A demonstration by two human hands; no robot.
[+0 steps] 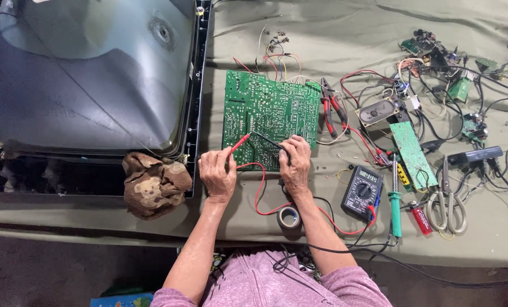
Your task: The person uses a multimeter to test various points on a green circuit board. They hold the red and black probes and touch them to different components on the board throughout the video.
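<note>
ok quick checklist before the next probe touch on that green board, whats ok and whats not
1. Red probe gripped in left hand, tip on the green circuit board: ok.
2. Black probe gripped in right hand, tip on the board: ok.
3. Multimeter face up beside the right hand, display facing the person: ok.
4. Display reading and dial setting: cannot tell, too small.
5. Red lead loops freely across the cloth to the meter: ok.
6. Pliers lie at the board's right edge, touching or not: cannot tell.
</note>
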